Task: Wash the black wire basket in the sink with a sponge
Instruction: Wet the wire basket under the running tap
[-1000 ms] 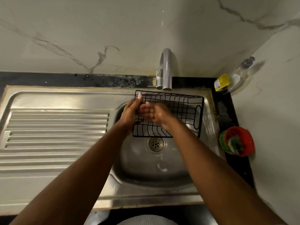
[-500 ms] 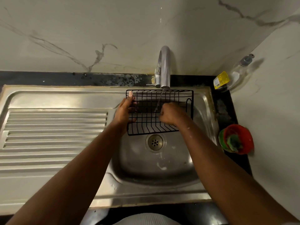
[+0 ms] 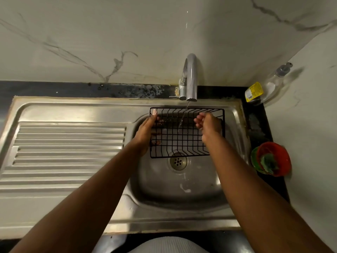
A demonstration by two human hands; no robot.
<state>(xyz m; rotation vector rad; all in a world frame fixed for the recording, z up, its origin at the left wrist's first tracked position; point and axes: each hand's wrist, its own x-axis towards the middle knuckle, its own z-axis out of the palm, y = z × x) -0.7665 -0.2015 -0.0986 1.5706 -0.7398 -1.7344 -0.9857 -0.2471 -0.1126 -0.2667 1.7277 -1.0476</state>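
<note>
The black wire basket hangs tilted over the steel sink, under a thin stream of water from the tap. My left hand grips the basket's left end, thumb on the top rim and fingers showing through the wires. My right hand is inside the basket's right part with its fingers curled. I cannot tell whether those fingers hold a wire. No sponge is in either hand. A green scrubber lies in a red bowl on the counter at the right.
A ribbed steel drainboard stretches left of the basin. The drain sits just below the basket. A clear soap bottle with a yellow label leans in the back right corner by the marble wall.
The basket has swung level and shifted under the tap's stream. My right hand slid from the basket's left side, near my left hand, to its right part. My left hand keeps its grip.
</note>
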